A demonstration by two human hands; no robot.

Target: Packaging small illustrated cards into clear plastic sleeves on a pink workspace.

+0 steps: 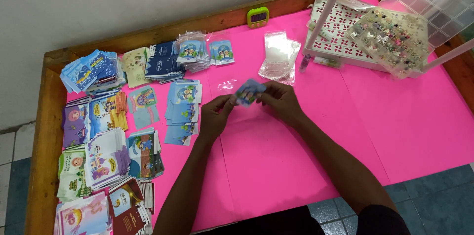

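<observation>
Fingers of the left hand (pixel 216 111) and right hand (pixel 280 99) pinch a small blue card (pixel 248 92) between them.

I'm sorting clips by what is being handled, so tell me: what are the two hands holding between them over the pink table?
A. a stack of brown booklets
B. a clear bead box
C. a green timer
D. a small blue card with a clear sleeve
D: the left hand and right hand pinch a small blue card with a clear sleeve at its left edge; the green timer sits untouched at the table's far edge.
</observation>
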